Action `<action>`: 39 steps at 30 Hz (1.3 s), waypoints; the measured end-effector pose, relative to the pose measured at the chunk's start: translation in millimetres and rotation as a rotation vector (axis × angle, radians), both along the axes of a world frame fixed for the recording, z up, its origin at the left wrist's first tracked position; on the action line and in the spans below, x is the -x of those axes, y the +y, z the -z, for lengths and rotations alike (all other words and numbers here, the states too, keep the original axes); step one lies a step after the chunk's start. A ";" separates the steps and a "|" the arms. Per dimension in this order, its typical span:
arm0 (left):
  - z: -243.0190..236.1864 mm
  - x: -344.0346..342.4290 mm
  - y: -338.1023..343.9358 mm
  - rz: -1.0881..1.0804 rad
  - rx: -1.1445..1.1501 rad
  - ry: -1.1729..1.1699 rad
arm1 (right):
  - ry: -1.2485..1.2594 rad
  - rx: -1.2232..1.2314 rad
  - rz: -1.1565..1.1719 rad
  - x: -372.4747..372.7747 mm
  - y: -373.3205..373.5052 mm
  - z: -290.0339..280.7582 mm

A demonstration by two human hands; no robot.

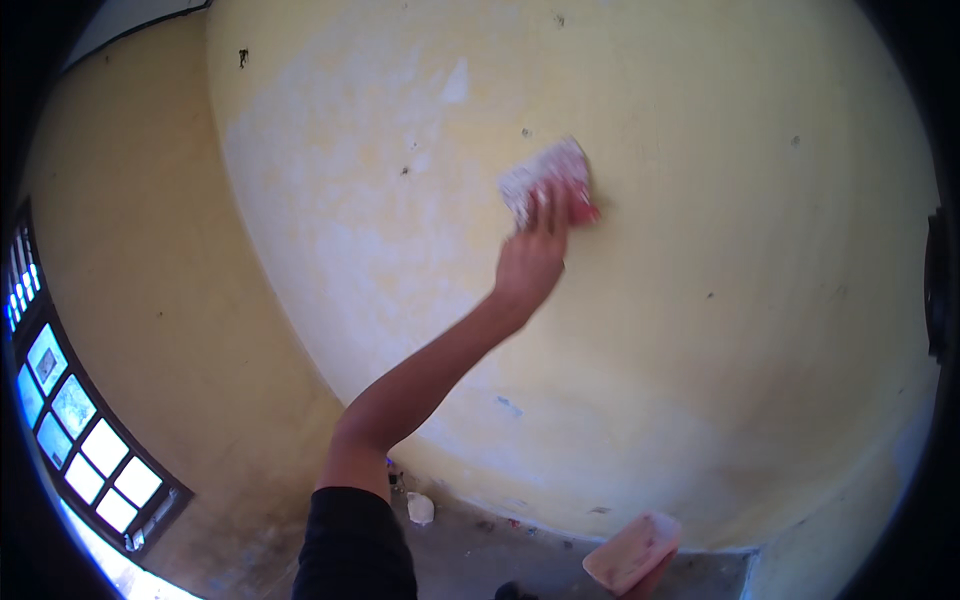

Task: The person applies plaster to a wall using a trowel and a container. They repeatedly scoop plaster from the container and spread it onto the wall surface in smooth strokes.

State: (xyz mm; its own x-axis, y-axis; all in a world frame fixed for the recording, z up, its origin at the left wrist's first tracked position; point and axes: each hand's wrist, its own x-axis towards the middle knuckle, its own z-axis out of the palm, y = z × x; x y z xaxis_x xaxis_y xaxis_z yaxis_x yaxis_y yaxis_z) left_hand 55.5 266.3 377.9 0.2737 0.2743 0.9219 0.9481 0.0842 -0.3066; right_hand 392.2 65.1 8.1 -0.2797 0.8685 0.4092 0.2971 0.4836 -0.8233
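My left hand [535, 255] reaches up to the yellow wall, its fingers closed on a flat red putty spreader [545, 175] smeared with white paste. The spreader lies against or close to the wall and is slightly blurred. Whitish, patchy paste [350, 130] covers the wall to its left. At the lower right, a pinkish, paste-smeared board [632, 550] is tilted in front of the floor line. My right hand [655, 578] seems to grip it from below, mostly hidden at the lower edge.
A side wall [170, 290] meets the worked wall at the left corner. It has a dark-framed window [95, 440] with several panes. A small white object [420, 508] sits on the grey floor [460, 560] near the wall's foot. A dark object [936, 285] juts in at the right rim.
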 end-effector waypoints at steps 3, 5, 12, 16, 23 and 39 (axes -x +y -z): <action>-7.0 -31.3 -52.8 0.102 0.369 -0.192 | 0.522 0.456 -0.018 -4.6 14.4 52.4; -27.4 2.1 -68.9 0.311 0.242 -0.353 | 0.988 0.625 0.025 9.1 6.3 40.6; -180.2 87.6 -60.5 -0.074 -0.112 -0.621 | 1.015 0.548 0.032 8.2 3.3 33.6; -136.6 8.3 -13.7 -0.018 0.011 -0.392 | 0.535 0.079 0.146 11.2 3.9 -5.0; -101.2 -41.8 -54.7 0.276 0.042 -0.215 | 0.684 0.235 0.116 14.3 19.4 60.0; -57.3 30.0 -58.2 0.180 0.379 0.038 | 1.373 0.505 0.129 56.1 10.4 78.8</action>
